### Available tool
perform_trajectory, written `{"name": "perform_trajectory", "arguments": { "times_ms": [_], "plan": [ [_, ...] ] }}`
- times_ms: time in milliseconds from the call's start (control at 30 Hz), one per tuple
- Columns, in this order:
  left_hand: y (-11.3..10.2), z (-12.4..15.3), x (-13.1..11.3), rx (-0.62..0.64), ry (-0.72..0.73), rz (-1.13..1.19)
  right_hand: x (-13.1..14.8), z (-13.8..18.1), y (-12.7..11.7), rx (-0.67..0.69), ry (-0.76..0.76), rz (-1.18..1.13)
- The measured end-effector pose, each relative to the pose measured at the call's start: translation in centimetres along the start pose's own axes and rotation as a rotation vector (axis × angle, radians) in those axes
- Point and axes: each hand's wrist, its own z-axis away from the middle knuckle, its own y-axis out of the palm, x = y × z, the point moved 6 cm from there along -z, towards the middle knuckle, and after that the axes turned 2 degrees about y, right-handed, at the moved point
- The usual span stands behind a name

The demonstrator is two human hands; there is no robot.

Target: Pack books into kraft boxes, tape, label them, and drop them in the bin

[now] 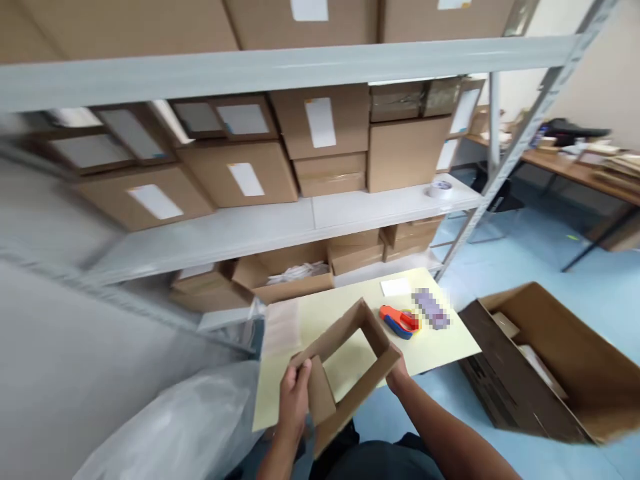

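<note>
Grey metal shelving (270,227) stacked with cartons towers over everything. In front of it stands a pale yellow table (317,327), and a big open carton (520,373) sits on the blue floor to its right. Over the table's near edge I see a smaller cardboard box (360,398), open right through. The left hand (294,397) is clamped on its left wall; the right hand (399,375) meets its right corner, fingers hidden, so I can't tell their grip. Beyond lies an orange-and-blue tape dispenser (400,321), near a white card (395,287).
</note>
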Motion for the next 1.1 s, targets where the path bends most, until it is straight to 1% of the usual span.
{"name": "perform_trajectory", "arguments": {
  "times_ms": [67, 133, 200, 267, 333, 433, 500, 567, 633, 700, 767, 867, 900, 967, 1100],
  "plan": [
    [0.8, -5.0, 0.2, 0.062, 0.008, -0.002, 0.4, -1.2, -1.2, -0.108, 0.015, 0.008],
    [1.9, -8.7, 0.7, 0.154, 0.048, -0.028, 1.8, -1.8, -1.9, -0.153, 0.004, 0.019],
    [3.0, -11.1, 1.3, 0.229, 0.069, -0.055, 3.9, -1.7, -1.7, -0.129, -0.04, 0.049],
    [3.8, -12.3, 2.0, 0.277, 0.067, -0.066, 5.6, -1.4, -0.8, -0.056, -0.071, 0.102],
    [4.4, -12.8, 2.3, 0.308, 0.066, -0.077, 6.5, -1.3, 0.3, 0.004, -0.063, 0.172],
    [4.7, -13.1, 2.2, 0.308, 0.064, -0.099, 6.7, -2.0, 1.2, 0.038, -0.047, 0.316],
    [4.8, -13.2, 2.1, 0.294, 0.052, -0.09, 6.8, -3.1, 1.5, 0.078, -0.08, 0.425],
    [5.0, -13.2, 2.2, 0.289, 0.038, -0.039, 7.1, -4.2, 1.8, 0.164, -0.139, 0.503],
    [5.3, -13.2, 2.4, 0.305, 0.028, 0.041, 7.6, -5.2, 1.9, 0.257, -0.163, 0.538],
    [5.7, -13.2, 2.7, 0.313, 0.012, 0.125, 7.9, -6.0, 1.7, 0.301, -0.133, 0.551],
    [6.1, -13.2, 2.9, 0.301, -0.014, 0.182, 8.1, -6.8, 1.5, 0.302, -0.102, 0.549],
    [6.5, -13.6, 2.4, 0.297, -0.013, 0.158, 8.3, -7.8, 1.3, 0.287, -0.134, 0.515],
    [6.5, -13.8, 2.1, 0.318, 0.001, 0.112, 8.2, -8.1, 1.3, 0.288, -0.148, 0.502],
    [6.4, -14.1, 1.6, 0.415, 0.009, -0.012, 7.9, -8.7, 1.1, 0.301, -0.161, 0.482],
    [5.4, -13.5, 1.2, 0.74, -0.058, -0.189, 6.9, -9.3, 0.3, 0.329, -0.135, 0.46]
  ]
}}
